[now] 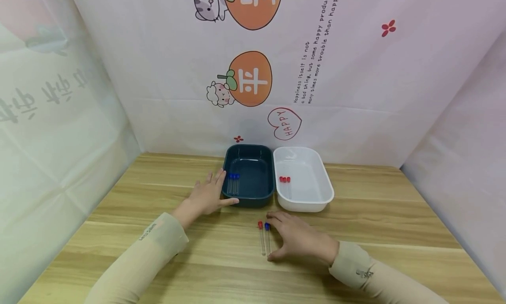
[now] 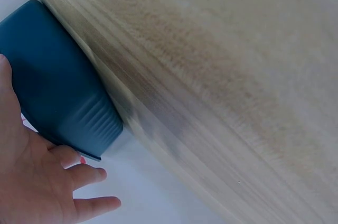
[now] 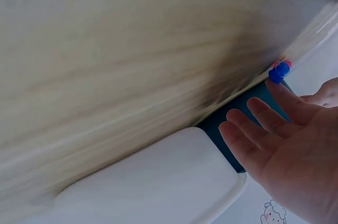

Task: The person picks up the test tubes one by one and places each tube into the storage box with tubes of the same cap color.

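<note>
In the head view my left hand (image 1: 207, 194) lies at the left side of a dark teal tray (image 1: 254, 203), fingers extended and thumb along its near rim. Inside the tray lie several clear tubes with blue caps (image 1: 234, 175). My right hand (image 1: 298, 236) is beside two capped tubes on the table, fingers spread and thumb apart. The red-capped tube (image 1: 262, 240) lies to the left of the blue-capped tube (image 1: 268, 239). The right wrist view has the index fingertip at the blue cap (image 3: 279, 72). Both tubes are on the tabletop.
A white tray (image 1: 304, 206) stands right beside the teal one and holds red-capped tubes (image 1: 284, 179). Both trays sit near the back edge of the wooden table (image 1: 213, 269). Behind them hangs a printed cloth (image 1: 174, 75), with more cloth at either side.
</note>
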### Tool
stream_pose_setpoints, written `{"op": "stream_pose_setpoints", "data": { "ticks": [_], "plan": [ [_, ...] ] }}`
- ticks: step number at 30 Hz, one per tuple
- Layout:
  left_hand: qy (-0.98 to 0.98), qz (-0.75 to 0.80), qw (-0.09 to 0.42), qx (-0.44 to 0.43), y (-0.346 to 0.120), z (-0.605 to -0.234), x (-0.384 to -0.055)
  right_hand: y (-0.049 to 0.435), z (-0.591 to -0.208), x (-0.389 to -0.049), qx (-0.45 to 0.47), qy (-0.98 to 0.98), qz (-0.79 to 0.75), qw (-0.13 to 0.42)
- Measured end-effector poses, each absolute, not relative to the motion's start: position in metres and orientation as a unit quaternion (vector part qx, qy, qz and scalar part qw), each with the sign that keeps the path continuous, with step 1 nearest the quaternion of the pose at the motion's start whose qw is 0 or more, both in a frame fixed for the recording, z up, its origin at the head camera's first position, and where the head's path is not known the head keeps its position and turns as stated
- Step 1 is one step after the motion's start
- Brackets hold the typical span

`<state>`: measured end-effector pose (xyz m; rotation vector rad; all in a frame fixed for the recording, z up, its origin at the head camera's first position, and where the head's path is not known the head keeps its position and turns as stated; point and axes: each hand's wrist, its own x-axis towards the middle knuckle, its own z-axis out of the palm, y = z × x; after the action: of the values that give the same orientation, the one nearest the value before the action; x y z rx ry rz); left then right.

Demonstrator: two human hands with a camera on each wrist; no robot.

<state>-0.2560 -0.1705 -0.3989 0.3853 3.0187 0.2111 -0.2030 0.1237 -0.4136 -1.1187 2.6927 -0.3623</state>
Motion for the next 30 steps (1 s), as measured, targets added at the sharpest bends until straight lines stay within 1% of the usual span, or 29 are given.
{"op": "stream_pose_setpoints", "data": {
  "ticks": [8, 30],
  "plan": [
    [0.988, 0.072, 0.045, 0.125, -0.170, -0.399, -0.257, 0.124, -0.408, -0.204, -0.389, 0.912, -0.111, 0.075],
    [0.988, 0.066, 0.045, 0.129, -0.171, -0.400, -0.256, 0.124, -0.376, -0.199, -0.406, 0.903, -0.133, 0.034]
  ]
}}
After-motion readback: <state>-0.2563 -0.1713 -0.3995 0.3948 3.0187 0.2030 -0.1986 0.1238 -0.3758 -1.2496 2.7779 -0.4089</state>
